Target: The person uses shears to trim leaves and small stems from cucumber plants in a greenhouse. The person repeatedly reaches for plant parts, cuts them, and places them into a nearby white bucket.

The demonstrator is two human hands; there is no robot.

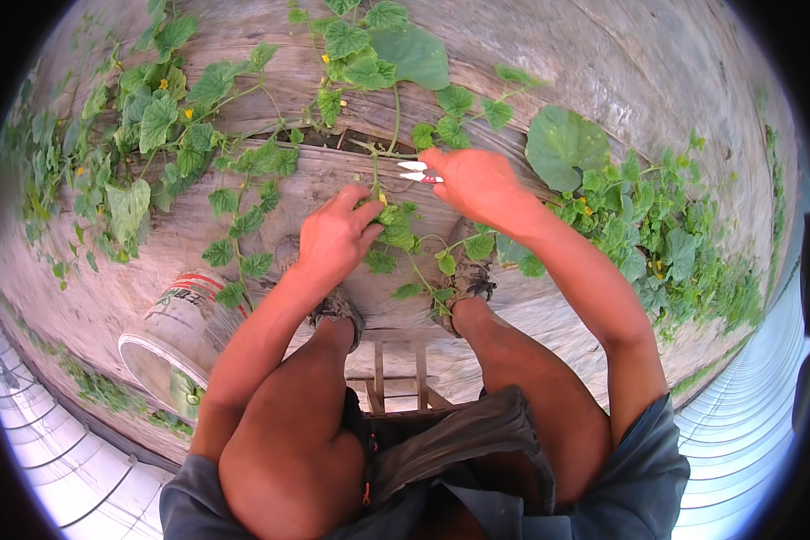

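Note:
My right hand (pixel 479 182) grips small pruning snips (pixel 415 173) with white blades and a red part near the pivot. The blades are parted and point left, just below a green vine stem (pixel 395 154). My left hand (pixel 337 233) has its fingers curled beside a hanging vine shoot (pixel 376 177) with a small yellow flower (pixel 383 198). Its fingertips are partly hidden, so whether they pinch the shoot is unclear. Crinkled green leaves (pixel 397 228) hang just right of my left hand. The stems come from a dark slit (pixel 324 139) in the ground sheet.
A dirty white bucket (pixel 175 310) lies tipped at the left, with something green inside. Leafy vines spread left (pixel 155 121) and right (pixel 675 243) over the wrinkled sheet (pixel 648 81). My muddy shoes (pixel 469 277) stand among trailing shoots, before a wooden-slatted frame (pixel 398 368).

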